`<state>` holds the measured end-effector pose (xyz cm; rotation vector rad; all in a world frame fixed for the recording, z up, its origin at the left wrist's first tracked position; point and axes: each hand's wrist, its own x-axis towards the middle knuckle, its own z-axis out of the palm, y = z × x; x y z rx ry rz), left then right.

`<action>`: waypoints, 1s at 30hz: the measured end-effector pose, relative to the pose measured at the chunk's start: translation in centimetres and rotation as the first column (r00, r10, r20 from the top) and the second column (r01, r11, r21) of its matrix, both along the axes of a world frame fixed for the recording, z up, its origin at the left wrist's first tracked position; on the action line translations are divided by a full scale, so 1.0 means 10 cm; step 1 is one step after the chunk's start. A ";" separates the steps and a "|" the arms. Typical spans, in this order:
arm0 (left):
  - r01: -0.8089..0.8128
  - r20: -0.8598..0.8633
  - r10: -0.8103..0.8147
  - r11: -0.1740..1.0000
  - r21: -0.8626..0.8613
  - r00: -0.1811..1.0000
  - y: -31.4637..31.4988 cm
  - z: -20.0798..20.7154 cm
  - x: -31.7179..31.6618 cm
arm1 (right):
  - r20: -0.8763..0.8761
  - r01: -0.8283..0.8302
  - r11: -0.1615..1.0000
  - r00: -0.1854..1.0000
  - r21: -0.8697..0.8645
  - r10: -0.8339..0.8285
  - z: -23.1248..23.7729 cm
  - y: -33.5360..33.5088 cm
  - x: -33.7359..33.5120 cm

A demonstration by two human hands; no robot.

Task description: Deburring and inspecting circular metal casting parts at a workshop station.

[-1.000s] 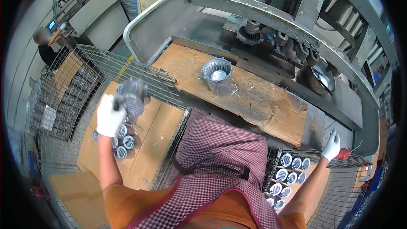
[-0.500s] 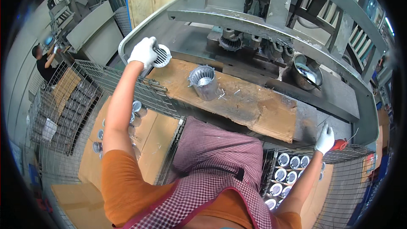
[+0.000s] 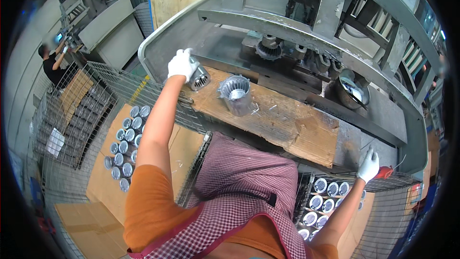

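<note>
My left hand (image 3: 182, 65), in a white glove, is closed on a grey metal cylinder (image 3: 200, 79) with a slotted end, held tilted over the left end of the cardboard sheet. A second finned metal cylinder (image 3: 237, 97) stands upright on that cardboard (image 3: 297, 132), its open top showing ribs and a bright core. Far to the right, my gloved right hand (image 3: 369, 165) has its fingers pressed together beside a red object (image 3: 384, 172) at the wire basket's edge. What those fingers hold, if anything, is too small to make out.
A grey machine frame (image 3: 268, 25) arches over the bench, with a toothed round fitting (image 3: 269, 50) beneath it. A metal bowl (image 3: 352, 91) sits right. Wire baskets hold slotted cylinders (image 3: 129, 134) left and more (image 3: 321, 202) right. A person (image 3: 51, 67) works far left.
My left hand has moved right and slightly down with the cylinder, whose slotted end now tilts lower. My arm uncovers the left basket's cylinders. The right hand stays near the red object.
</note>
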<state>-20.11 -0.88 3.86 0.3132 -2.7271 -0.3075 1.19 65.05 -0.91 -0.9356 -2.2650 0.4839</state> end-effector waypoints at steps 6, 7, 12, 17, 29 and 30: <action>0.029 0.189 -0.092 0.950 0.311 0.978 -0.60 -0.18 -0.40 | -0.038 -0.016 1.000 0.999 0.002 0.016 0.02 -0.06 0.01; 0.048 0.150 -0.097 0.951 0.304 0.984 -0.58 -0.22 -0.44 | -0.047 0.020 1.000 0.999 0.002 -0.020 -0.04 -0.01 0.01; -0.014 0.042 0.009 0.993 0.114 0.999 0.23 0.23 0.11 | -0.048 0.093 0.970 0.995 0.226 -0.085 -0.17 0.08 0.03; 0.144 -0.085 -0.132 0.977 0.156 0.988 0.22 0.04 0.27 | -0.072 0.036 0.968 0.997 0.250 -0.018 -0.01 -0.13 0.02; 0.732 -0.669 -0.558 0.681 -0.031 0.491 1.87 -0.55 0.92 | -0.003 -0.011 0.978 1.000 0.210 0.012 0.08 -0.14 0.05; 0.747 -0.645 -0.585 0.664 -0.035 0.491 2.04 -0.60 0.91 | -0.003 0.004 0.978 1.000 0.207 -0.003 0.07 -0.13 0.05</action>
